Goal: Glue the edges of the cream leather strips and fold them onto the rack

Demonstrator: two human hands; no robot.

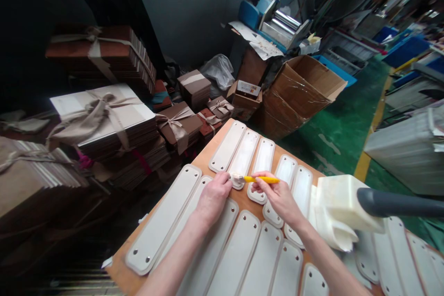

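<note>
My right hand [275,193] is closed on a yellow-handled brush [262,179]. Its bristles, thick with something white, touch the near end of a pale strip [243,157] with rounded corners and paired metal studs. My left hand [214,196] has its fingers bent together, the tips pressed on that strip's near left edge beside the bristles. A white, wet-looking coat shows on the strip. More pale strips lie around it, among them a strip [227,145] to its left, a strip [264,155] to its right and a long strip [164,217] nearer me.
The strips lie on a brown board [204,156]. To the right stands a cream plastic container [336,199] with a dark handle [398,202] across it. Tied stacks [114,115] fill the left. Beyond are a cardboard box [294,92] and a blue machine with rollers [284,21].
</note>
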